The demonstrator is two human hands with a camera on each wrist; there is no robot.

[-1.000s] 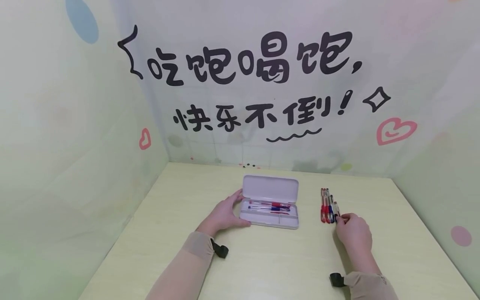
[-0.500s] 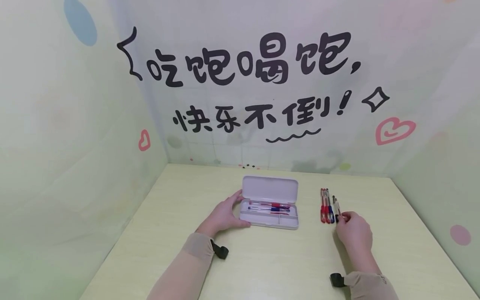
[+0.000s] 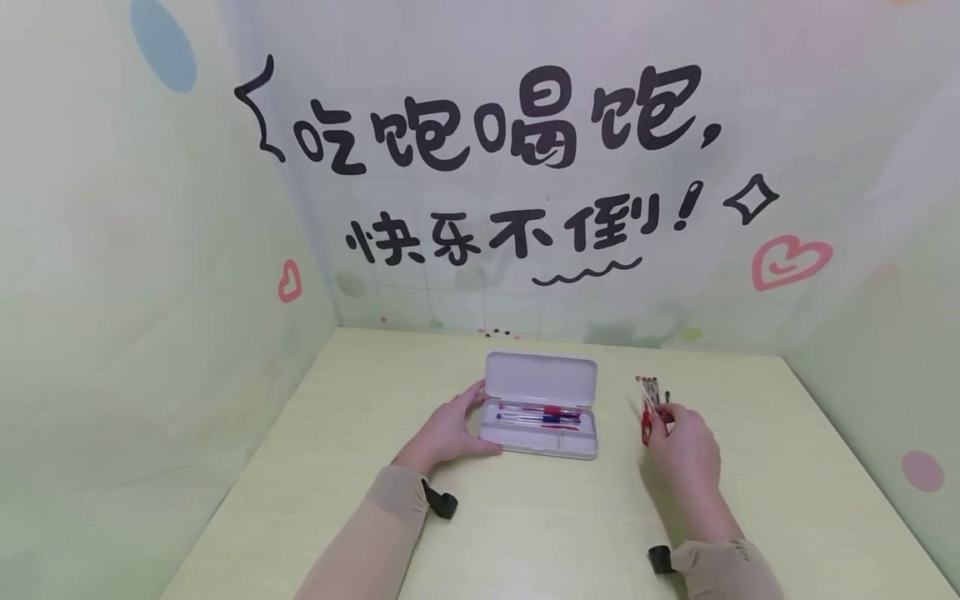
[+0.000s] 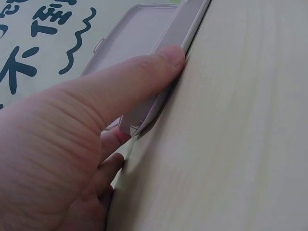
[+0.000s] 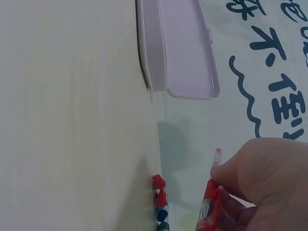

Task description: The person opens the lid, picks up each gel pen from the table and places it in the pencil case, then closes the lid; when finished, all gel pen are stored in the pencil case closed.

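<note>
Pencil case [image 3: 517, 437] first: gripped it by its left end on the worktop [image 3: 525, 533], between thumb and fingers of the left hand [image 3: 450, 429], with pens [image 3: 551, 419] lying along its rear side. With the right hand [image 3: 688, 450], pinched a red gel pen [image 5: 208, 204] just above the row of pens [image 5: 161, 199] at right. Looked like the pick-up step of filling; probably called next for carrying leftward and laying flat inside.

A pale wood-grain surface [image 3: 540, 529] fills the lower middle of the head view; behind it rises a whitish back wall [image 3: 450, 42], two lines of black lettering [image 3: 520, 218] across its upper centre, a pink heart [image 3: 783, 267] at right; a blue oval [image 3: 163, 46] marks the left wall [image 3: 150, 350], upper left; a mauve dot [image 3: 922, 472] the right wall [image 3: 885, 358], lower right.
</note>
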